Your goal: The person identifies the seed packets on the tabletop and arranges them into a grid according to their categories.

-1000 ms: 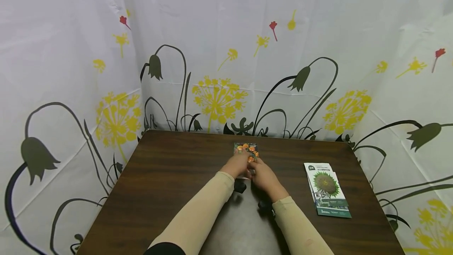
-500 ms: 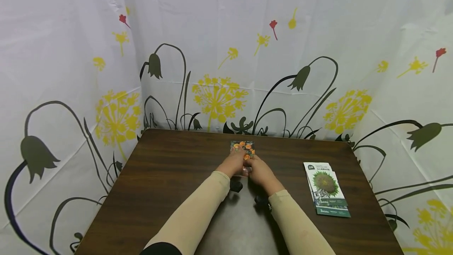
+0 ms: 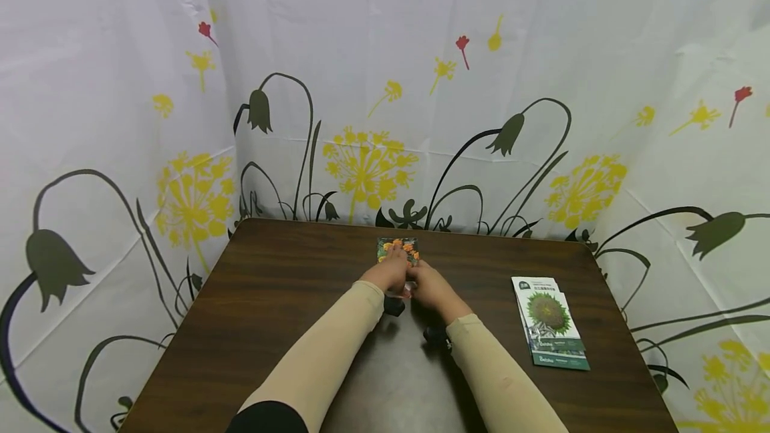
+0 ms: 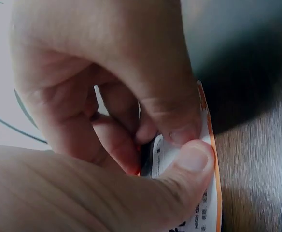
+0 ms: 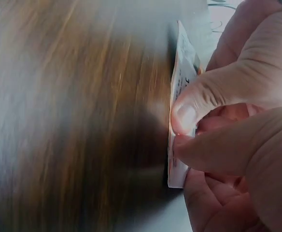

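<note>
Both hands hold one seed packet point(image 3: 411, 246) with orange flowers on its front, near the far middle of the table. In the head view my left hand point(image 3: 388, 271) grips its left side, fingers stretched over the flowers, and my right hand point(image 3: 434, 288) grips the lower right. The left wrist view shows the packet's white printed back with an orange edge point(image 4: 204, 212), both thumbs meeting on it. In the right wrist view the packet point(image 5: 178, 174) tilts close over the wood, the two thumbtips side by side on its back. Fingers hide much of its front.
A small stack of seed packets point(image 3: 549, 313), the top one showing a round green-rimmed flower head, lies on the right of the dark wood table point(image 3: 271, 286). Behind hangs a flower-printed white curtain point(image 3: 361, 52). A greyish patch point(image 3: 415, 379) shows between the forearms.
Both hands have moved a little to the left together with the flowered packet, keeping their grip. The stack on the right has stayed in place.
</note>
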Demonstrator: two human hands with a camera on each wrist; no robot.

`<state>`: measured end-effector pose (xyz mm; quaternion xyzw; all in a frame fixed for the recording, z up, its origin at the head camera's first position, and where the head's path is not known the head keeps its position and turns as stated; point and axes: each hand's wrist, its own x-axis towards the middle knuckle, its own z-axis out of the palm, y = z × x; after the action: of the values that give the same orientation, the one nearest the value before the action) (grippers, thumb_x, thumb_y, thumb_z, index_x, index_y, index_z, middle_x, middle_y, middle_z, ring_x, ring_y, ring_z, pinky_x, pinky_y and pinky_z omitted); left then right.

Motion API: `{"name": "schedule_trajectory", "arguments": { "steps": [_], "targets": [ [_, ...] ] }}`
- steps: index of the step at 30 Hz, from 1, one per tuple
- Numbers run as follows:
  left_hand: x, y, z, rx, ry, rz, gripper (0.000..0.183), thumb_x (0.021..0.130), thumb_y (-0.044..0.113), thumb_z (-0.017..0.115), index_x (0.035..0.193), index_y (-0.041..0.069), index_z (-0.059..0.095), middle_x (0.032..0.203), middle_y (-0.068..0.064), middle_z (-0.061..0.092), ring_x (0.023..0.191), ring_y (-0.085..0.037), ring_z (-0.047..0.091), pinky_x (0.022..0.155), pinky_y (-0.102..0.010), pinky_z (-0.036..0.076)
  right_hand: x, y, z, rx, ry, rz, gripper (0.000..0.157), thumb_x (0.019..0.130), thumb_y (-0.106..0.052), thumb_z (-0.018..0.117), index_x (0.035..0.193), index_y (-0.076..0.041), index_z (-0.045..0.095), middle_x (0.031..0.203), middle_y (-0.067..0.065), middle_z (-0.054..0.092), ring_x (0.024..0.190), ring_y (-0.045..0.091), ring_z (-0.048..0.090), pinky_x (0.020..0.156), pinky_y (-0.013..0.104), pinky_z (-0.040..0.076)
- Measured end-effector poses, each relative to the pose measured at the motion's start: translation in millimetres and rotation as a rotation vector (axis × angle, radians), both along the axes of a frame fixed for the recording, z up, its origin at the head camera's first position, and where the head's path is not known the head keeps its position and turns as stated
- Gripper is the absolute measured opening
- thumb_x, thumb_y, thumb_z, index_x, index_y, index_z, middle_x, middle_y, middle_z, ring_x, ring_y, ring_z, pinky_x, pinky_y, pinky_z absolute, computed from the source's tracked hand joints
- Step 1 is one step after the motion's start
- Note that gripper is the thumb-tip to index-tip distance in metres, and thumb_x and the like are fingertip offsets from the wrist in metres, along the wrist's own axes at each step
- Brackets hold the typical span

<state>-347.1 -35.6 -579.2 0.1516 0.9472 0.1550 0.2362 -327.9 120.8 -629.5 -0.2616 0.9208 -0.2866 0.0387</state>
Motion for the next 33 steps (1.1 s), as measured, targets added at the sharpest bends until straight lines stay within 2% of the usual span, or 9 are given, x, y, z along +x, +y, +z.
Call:
{"name": "schedule_trajectory", "arguments": {
  "steps": [1,3,8,12,13,15,20,28,33],
  "targets": [
    [-0.8,-3.2,-1.1,0.027,-0.013,0.013,0.117,0.090,0.023,0.093,0.172,-0.004,0.015,0.183,-0.024,0.000,0.172,-0.040,0.000,0.136,-0.048,0.027,0.8,-3.1,-0.2,0.009,-0.004,-0.005,0.038,0.093,0.002,0.076,0.130,-0.009,0.078,0.113,0.013,0.065,0.093,0.025,0.062,0.084,0.045,0.052],
    [-2.7,-9.4,-3.7,0.070,-0.035,0.028,0.119,0.089,0.019,0.094,0.173,-0.003,0.012,0.184,-0.023,-0.003,0.172,-0.039,-0.001,0.136,-0.050,0.025,7.8,-14.1,9.3,0.035,-0.038,-0.040,0.037,0.095,0.005,0.075,0.130,-0.007,0.078,0.113,0.015,0.063,0.095,0.027,0.062,0.087,0.047,0.052],
    [-10.5,-23.3,-7.7,0.097,-0.024,-0.008,0.121,0.086,0.017,0.095,0.173,-0.002,0.014,0.183,-0.025,-0.001,0.171,-0.043,-0.001,0.135,-0.053,0.028,11.1,-29.7,15.3,0.055,-0.055,-0.082,0.032,0.097,0.004,0.074,0.126,-0.009,0.078,0.115,0.014,0.062,0.096,0.025,0.061,0.089,0.045,0.053],
    [-15.5,-30.7,-6.7,0.124,-0.024,-0.010,0.122,0.084,0.014,0.096,0.174,-0.001,0.015,0.183,-0.025,-0.002,0.171,-0.043,-0.002,0.134,-0.056,0.030,6.5,-35.8,18.1,0.065,-0.074,-0.083,0.035,0.098,0.003,0.073,0.130,-0.010,0.078,0.131,0.021,0.064,0.115,0.033,0.069,0.100,0.048,0.057],
    [-16.1,-31.4,-6.8,0.125,-0.022,-0.007,0.122,0.084,0.013,0.096,0.174,-0.001,0.015,0.183,-0.025,-0.001,0.171,-0.043,-0.002,0.133,-0.056,0.030,3.7,-36.1,15.9,0.070,-0.076,-0.082,0.036,0.097,0.002,0.074,0.131,-0.010,0.078,0.136,0.022,0.063,0.122,0.035,0.069,0.104,0.050,0.057],
    [-16.7,-31.3,-7.2,0.108,-0.011,-0.010,0.121,0.085,0.014,0.096,0.174,-0.001,0.015,0.183,-0.026,-0.001,0.171,-0.044,-0.001,0.134,-0.055,0.029,-7.0,-34.0,-1.2,0.073,-0.041,-0.063,0.042,0.095,-0.001,0.075,0.135,-0.013,0.077,0.139,0.022,0.063,0.125,0.035,0.069,0.103,0.048,0.058],
    [-16.1,-27.4,-8.5,0.026,0.039,-0.057,0.116,0.088,0.018,0.093,0.173,-0.004,0.017,0.182,-0.028,0.003,0.171,-0.044,0.003,0.135,-0.051,0.029,-29.3,-26.5,-44.9,0.074,0.036,-0.048,0.051,0.091,-0.010,0.081,0.140,-0.022,0.075,0.127,0.014,0.064,0.103,0.024,0.068,0.087,0.041,0.056],
    [-10.4,-25.7,-6.2,-0.028,0.051,-0.085,0.113,0.090,0.020,0.091,0.172,-0.006,0.017,0.182,-0.029,0.005,0.171,-0.043,0.006,0.135,-0.048,0.030,-37.2,-26.3,-64.6,0.090,0.002,-0.063,0.049,0.091,-0.011,0.081,0.138,-0.020,0.075,0.144,0.018,0.062,0.121,0.032,0.070,0.099,0.048,0.058],
    [-12.5,-24.6,-1.7,-0.089,0.065,-0.096,0.111,0.092,0.019,0.088,0.172,-0.007,0.015,0.181,-0.030,0.004,0.171,-0.043,0.008,0.134,-0.047,0.032,-42.7,-28.5,-68.3,0.076,-0.013,-0.064,0.046,0.093,-0.011,0.078,0.138,-0.018,0.075,0.160,0.016,0.055,0.142,0.033,0.061,0.113,0.051,0.054]
  ]
}}
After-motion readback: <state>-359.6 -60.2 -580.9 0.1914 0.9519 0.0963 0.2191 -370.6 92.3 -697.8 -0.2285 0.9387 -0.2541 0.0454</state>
